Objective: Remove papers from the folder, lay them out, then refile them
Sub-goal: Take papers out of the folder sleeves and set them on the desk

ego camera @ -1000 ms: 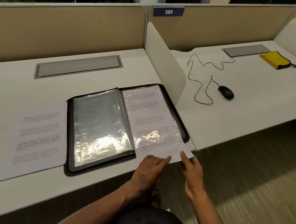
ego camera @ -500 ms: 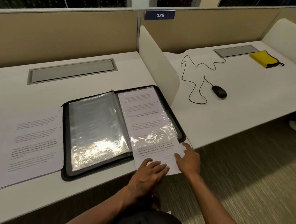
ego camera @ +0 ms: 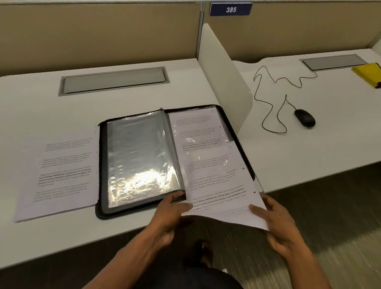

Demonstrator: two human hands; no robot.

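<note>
2 white desks are filling the frame: the near desk (ego camera: 36, 242) across the left and centre, the second desk (ego camera: 340, 139) at the right, with a white divider panel (ego camera: 224, 66) standing between them. Each desk is showing 1 grey cable hatch, 2 in all; the nearer cable hatch (ego camera: 114, 80) is sitting at upper left centre.

1 black zip folder (ego camera: 173, 161) is lying open at the centre of the frame on the near desk. Its left page is an empty clear sleeve (ego camera: 140, 161), glaring with reflected light. Its right sleeve is holding 1 printed sheet (ego camera: 218, 185) that is sticking out past the folder's lower edge and over the desk edge. The text on it is mostly too blurred to read; the bold words "way of living" and "slower pace" are legible.

1 loose stack of papers (ego camera: 60, 173) is lying flat left of the folder, touching its edge; sheet count cannot be told.

The left hand (ego camera: 170, 218) is pinching the sheet's lower left corner, thumb on top. The right hand (ego camera: 280, 226) is gripping the lower right corner, thumb on top, fingers beneath.

Upper right: 1 yellow pouch (ego camera: 374, 75), 1 black mouse (ego camera: 304, 117) with a looping cable. Top centre: 1 blue sign (ego camera: 230, 9) reading "385".
</note>
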